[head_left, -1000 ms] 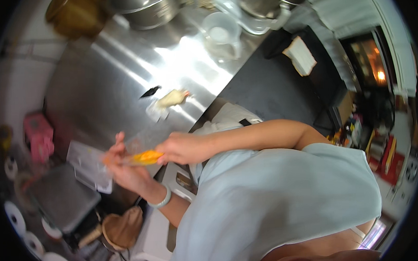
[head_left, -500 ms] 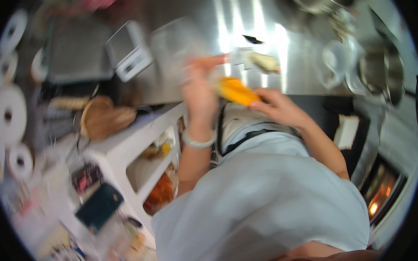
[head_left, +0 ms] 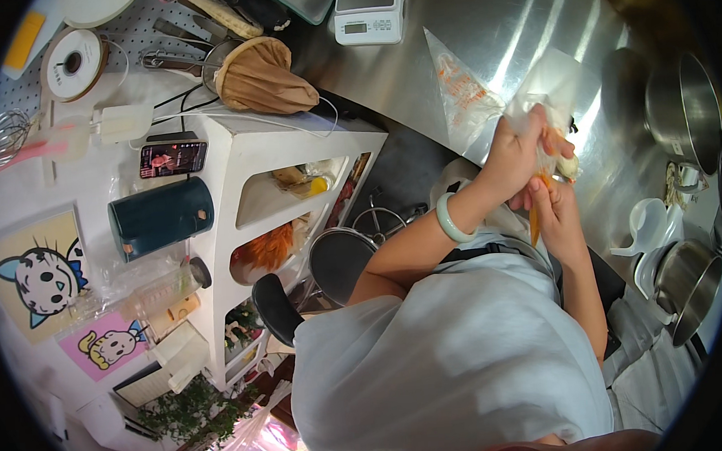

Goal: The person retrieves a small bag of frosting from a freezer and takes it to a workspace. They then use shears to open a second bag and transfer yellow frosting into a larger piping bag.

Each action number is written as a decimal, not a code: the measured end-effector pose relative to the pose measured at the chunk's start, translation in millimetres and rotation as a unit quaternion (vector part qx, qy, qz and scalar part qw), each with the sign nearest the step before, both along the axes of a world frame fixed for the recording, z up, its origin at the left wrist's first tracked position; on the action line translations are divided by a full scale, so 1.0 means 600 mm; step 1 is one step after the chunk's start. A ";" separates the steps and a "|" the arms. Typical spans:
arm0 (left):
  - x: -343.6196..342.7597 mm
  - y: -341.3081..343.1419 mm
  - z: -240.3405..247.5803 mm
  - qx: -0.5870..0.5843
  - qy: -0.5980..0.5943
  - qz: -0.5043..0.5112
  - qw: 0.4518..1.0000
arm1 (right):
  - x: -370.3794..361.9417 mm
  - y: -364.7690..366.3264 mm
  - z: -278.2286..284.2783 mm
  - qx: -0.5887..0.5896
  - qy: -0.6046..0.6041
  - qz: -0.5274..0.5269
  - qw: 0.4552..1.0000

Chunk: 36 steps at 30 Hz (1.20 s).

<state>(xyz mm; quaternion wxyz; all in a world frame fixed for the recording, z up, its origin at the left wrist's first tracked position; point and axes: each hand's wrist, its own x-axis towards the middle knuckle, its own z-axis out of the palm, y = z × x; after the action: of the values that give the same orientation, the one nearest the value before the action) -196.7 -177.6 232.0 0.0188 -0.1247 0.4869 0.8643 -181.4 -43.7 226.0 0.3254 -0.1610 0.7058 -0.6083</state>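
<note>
My left hand (head_left: 519, 156), with a pale bangle on its wrist, is closed around the neck of a piping bag (head_left: 551, 77). The bag's loose, clear upper end spreads beyond my fingers over the steel counter. Close below it, my right hand (head_left: 556, 215) grips the filled lower part, where orange filling (head_left: 534, 226) shows between and under the fingers. A pale-filled bag (head_left: 568, 166) lies on the counter just beyond my hands, partly hidden by them. To their left lies a flat clear piping bag (head_left: 462, 89) with orange print.
A white digital scale (head_left: 369, 21) stands on the steel counter (head_left: 415, 14). Metal pots (head_left: 682, 115) and white plastic jugs (head_left: 648, 225) line the right side. At left, a white shelf unit (head_left: 219, 167) holds a phone (head_left: 173, 159), a dark green case (head_left: 161, 218) and a cloth strainer (head_left: 263, 75).
My view has swung left, so the shelf shows more fully. My hands have come together on the orange-filled bag, which now points downward toward me instead of lying slantwise between them.
</note>
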 end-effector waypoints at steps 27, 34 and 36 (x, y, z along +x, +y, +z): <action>-0.020 0.021 -0.002 0.062 0.093 -0.120 0.986 | 0.012 0.051 -0.024 -0.049 -0.076 -0.139 0.986; -0.030 0.005 -0.017 -0.008 0.103 -0.250 0.963 | -0.024 0.080 -0.017 -0.047 0.060 -0.166 0.983; -0.023 0.003 0.003 -0.098 0.060 -0.378 0.919 | -0.039 0.090 -0.018 -0.116 0.016 -0.167 0.979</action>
<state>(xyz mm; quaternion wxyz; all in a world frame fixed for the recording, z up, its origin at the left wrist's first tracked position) -210.8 -175.7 233.8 0.3026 0.1190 0.5803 0.7467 -204.9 10.1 215.3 0.1870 -0.0870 0.6522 -0.7294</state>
